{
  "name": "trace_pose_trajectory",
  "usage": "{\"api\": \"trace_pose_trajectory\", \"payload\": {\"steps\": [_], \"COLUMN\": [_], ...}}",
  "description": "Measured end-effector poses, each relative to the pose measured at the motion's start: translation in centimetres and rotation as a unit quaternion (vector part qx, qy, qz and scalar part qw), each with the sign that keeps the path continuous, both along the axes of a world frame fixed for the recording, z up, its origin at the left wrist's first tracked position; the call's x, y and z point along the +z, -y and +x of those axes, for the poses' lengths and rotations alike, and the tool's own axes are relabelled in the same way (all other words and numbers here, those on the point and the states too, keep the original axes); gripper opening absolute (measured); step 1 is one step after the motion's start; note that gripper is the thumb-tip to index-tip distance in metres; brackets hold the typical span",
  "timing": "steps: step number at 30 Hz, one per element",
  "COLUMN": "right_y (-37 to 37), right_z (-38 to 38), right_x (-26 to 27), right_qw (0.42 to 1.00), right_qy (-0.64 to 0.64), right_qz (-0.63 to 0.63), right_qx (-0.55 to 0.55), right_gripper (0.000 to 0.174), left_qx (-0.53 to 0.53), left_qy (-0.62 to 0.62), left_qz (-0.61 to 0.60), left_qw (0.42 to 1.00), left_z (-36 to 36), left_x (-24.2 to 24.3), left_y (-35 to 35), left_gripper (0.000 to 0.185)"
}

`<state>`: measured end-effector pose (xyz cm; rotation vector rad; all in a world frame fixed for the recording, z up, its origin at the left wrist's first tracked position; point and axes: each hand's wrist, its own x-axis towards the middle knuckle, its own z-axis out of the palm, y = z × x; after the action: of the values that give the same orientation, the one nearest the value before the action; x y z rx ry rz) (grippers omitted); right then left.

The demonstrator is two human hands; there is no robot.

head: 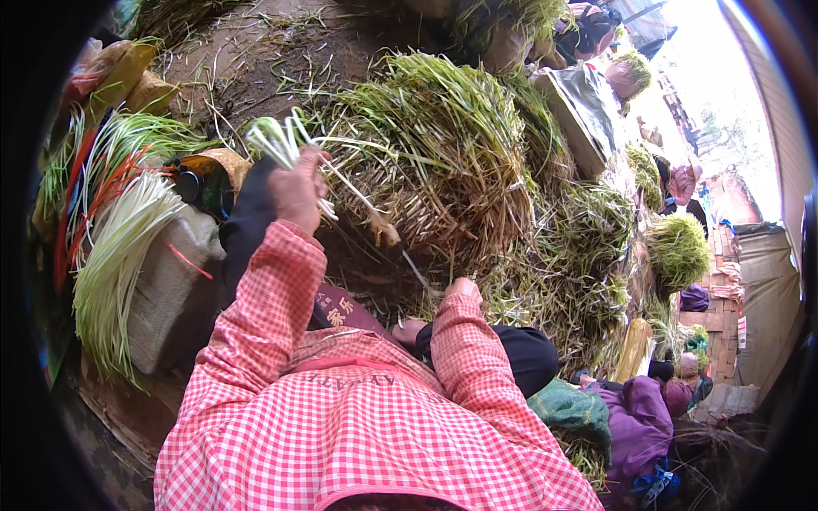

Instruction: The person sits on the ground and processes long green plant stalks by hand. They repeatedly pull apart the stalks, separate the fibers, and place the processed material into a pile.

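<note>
My left hand (297, 191) is closed around a small bunch of pale stalks with green tops (275, 137), held up at the left. From that bunch a longer white stalk slants down to the right and ends in a brownish, ragged root end (382, 228). My right hand (464, 290) is low and near my lap, its fingers bent and mostly hidden. A thin pale strip (418, 271) reaches from near the root end towards it; whether that hand grips the strip is unclear. Just beyond both hands lies a big heap of uncleaned green stalks (441, 140).
Long pale stalks (128, 268) drape over a sack-covered block (169, 294) at the left, beside red plastic ties (80, 204). Loose trimmings (581, 249) spread right. A person in purple (639, 421) sits at lower right by a green mesh sack (572, 409); other people sit farther off.
</note>
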<state>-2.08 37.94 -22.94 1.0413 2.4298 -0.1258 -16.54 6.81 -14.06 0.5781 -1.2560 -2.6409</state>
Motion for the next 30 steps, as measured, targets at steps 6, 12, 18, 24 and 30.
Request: {"api": "trace_pose_trajectory", "payload": {"steps": [6,12,18,24,30], "right_y": [3.1,12.5,14.0,13.4,9.3], "right_z": [-0.7,-3.5,-1.0,-2.7,-0.7], "right_x": [4.4,6.3,4.9,5.0,0.3], "right_qw": [0.935,0.758,0.826,0.834,0.891], "right_qy": [-0.311,-0.438,-0.364,-0.404,-0.323], "right_qz": [-0.085,-0.437,-0.413,-0.338,-0.286], "right_qx": [0.149,0.206,0.12,0.164,0.143], "right_gripper": [0.045,0.03,0.019,0.021,0.023], "left_qx": [-0.053,-0.154,-0.158,-0.357,-0.313], "left_qy": [0.013,0.065,0.064,0.118,0.13], "left_qz": [0.053,0.113,0.063,-0.022,-0.058], "left_qw": [0.997,0.979,0.983,0.927,0.939], "left_z": [0.2,1.5,1.5,3.5,3.0], "left_x": [0.1,-0.8,-1.3,-2.8,-2.4], "left_y": [0.3,-2.7,-2.7,-5.2,-4.3], "left_gripper": [0.008,0.012,0.014,0.029,0.032]}}
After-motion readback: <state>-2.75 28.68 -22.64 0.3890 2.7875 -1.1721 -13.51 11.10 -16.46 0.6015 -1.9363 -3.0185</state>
